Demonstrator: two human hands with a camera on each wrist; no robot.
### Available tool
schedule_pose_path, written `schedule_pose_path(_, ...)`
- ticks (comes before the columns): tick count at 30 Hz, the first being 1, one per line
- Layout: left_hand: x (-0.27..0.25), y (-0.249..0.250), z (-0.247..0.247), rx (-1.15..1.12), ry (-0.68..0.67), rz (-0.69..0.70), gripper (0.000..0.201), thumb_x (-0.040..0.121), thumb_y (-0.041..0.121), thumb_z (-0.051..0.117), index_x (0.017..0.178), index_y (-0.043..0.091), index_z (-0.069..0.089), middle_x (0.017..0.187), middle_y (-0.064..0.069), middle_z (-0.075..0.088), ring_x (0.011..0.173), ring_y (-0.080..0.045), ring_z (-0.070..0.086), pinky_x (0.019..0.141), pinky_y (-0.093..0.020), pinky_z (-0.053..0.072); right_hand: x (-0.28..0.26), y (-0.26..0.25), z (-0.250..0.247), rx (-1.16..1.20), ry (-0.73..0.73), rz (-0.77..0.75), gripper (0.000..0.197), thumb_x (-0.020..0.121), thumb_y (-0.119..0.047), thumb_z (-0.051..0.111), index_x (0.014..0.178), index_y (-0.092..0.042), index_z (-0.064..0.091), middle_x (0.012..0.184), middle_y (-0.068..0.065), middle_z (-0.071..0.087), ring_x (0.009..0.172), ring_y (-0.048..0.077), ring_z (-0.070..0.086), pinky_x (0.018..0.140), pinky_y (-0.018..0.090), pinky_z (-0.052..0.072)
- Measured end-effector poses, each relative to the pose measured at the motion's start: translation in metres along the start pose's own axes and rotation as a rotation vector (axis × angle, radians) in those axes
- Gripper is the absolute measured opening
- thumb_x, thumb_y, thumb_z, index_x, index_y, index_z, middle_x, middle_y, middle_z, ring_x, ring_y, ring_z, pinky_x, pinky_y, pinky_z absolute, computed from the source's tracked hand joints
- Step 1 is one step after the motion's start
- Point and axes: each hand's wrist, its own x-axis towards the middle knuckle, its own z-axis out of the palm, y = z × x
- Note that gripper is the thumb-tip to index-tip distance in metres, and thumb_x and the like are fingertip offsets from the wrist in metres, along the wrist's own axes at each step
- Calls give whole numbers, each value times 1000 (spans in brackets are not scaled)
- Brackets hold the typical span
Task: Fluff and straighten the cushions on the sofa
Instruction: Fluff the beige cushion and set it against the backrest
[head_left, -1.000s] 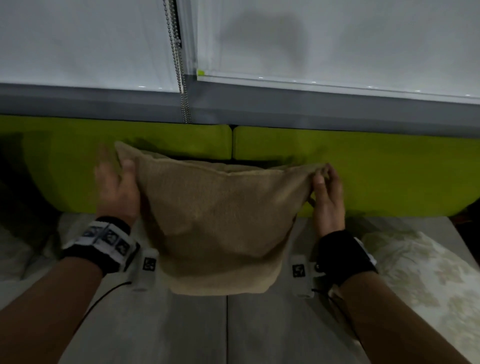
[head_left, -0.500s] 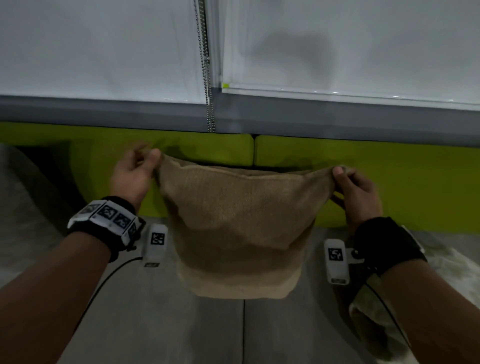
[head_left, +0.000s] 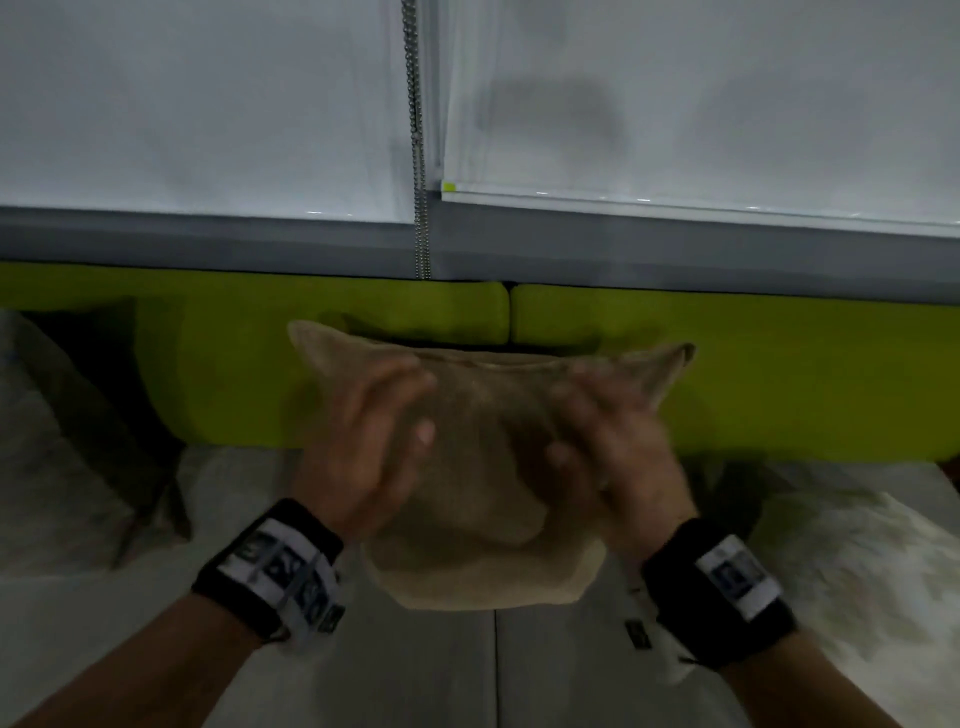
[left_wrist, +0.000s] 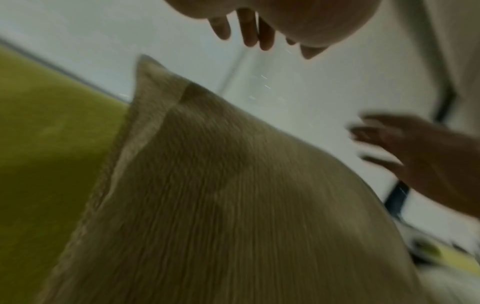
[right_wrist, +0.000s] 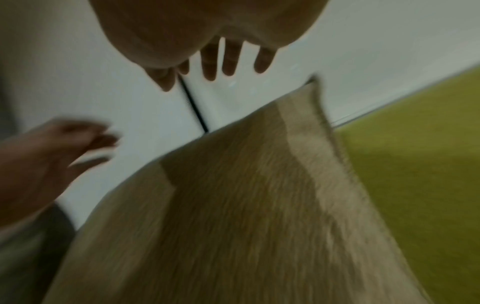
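Observation:
A tan burlap cushion (head_left: 483, 499) stands upright on the grey sofa seat (head_left: 156, 639), leaning against the lime-green backrest (head_left: 234, 364). Both hands are in front of its face, blurred with motion. My left hand (head_left: 374, 441) has straight, spread fingers over the cushion's left half. My right hand (head_left: 613, 447) is likewise flat over the right half. In the wrist views the left fingers (left_wrist: 246, 28) and right fingers (right_wrist: 228, 59) are extended and hold nothing, above the cushion (left_wrist: 233, 205) (right_wrist: 233, 205). Whether the palms touch the fabric I cannot tell.
A dark cushion (head_left: 93, 426) leans at the left end of the sofa. A pale patterned cushion (head_left: 857, 587) lies on the seat at the right. White roller blinds (head_left: 208, 104) with a bead chain (head_left: 418, 156) hang behind the backrest.
Both hands let go of the cushion's top corners and moved inward in front of its face, fingers now straight. The cushion stands lower against the backrest.

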Motion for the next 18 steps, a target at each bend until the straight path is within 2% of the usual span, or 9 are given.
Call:
schedule_pose_path(2, -16, -4, 14, 77, -250, 113, 40, 101, 38, 45, 134, 20, 57, 142, -3, 53, 132, -21, 49, 118, -33, 29, -7, -12, 18, -108, -331, -59, 59, 102, -54, 46, 156, -31, 40, 164, 5, 38, 153, 33, 31, 120, 67, 22)
schedule_pose_path(4, -18, -31, 22, 224, -346, -26, 49, 102, 48, 34, 142, 27, 51, 149, 0, 50, 139, -25, 45, 121, -44, 24, 0, 7, 18, -193, -482, 183, 65, 99, -70, 27, 159, -44, 24, 170, -7, 22, 159, 24, 15, 124, 67, 3)
schedule_pose_path(7, -24, -62, 15, 235, -242, -406, 59, 102, 52, 24, 146, 21, 46, 152, -6, 48, 137, -30, 46, 116, -54, 29, 9, 44, -4, -171, -393, 647, 64, 101, -69, 20, 156, -40, 37, 170, -12, 23, 158, 15, 13, 121, 65, -13)
schedule_pose_path(9, -48, -76, 12, 118, -15, -534, 52, 103, 38, 34, 141, 6, 49, 144, -22, 51, 128, -37, 49, 109, -55, 37, 13, 53, -19, -221, -279, 688, 57, 107, -57, 24, 148, -30, 51, 167, -3, 32, 157, 22, 19, 121, 69, -6)
schedule_pose_path(11, -83, -80, 12, 9, 120, -806, 44, 100, 28, 45, 134, 0, 50, 131, -25, 55, 118, -37, 52, 101, -48, 43, 16, 46, -27, -261, -141, 552, 53, 106, -48, 32, 142, -19, 58, 160, 8, 44, 152, 32, 31, 119, 73, 7)
schedule_pose_path(12, -103, -78, 18, -34, 85, -970, 36, 100, 23, 47, 127, 1, 54, 121, -20, 58, 108, -34, 54, 92, -41, 46, 19, 37, -29, -260, -87, 434, 51, 104, -44, 37, 140, -16, 60, 156, 12, 48, 149, 35, 37, 118, 73, 13)
schedule_pose_path(14, -141, -66, 39, -222, -135, -1283, 11, 100, 14, 50, 105, 9, 59, 100, -15, 59, 83, -24, 54, 68, -28, 44, 30, 11, -26, -204, -83, 210, 46, 101, -41, 44, 134, -15, 64, 151, 15, 53, 144, 38, 41, 117, 71, 21)
schedule_pose_path(16, -175, -42, 70, -527, -425, -1530, 8, 93, 9, 59, 86, 13, 59, 79, -14, 60, 59, -18, 52, 54, -22, 39, 41, -21, -14, -137, -212, 16, 46, 101, -45, 46, 130, -17, 66, 152, 14, 52, 146, 39, 39, 118, 66, 27)
schedule_pose_path(18, -200, -22, 98, -708, -644, -1536, 24, 68, 12, 76, 87, 14, 62, 74, -10, 63, 55, -18, 56, 56, -26, 44, 46, -44, 4, -104, -489, -44, 60, 99, -57, 50, 150, -26, 48, 166, 6, 32, 156, 35, 19, 125, 58, 17)
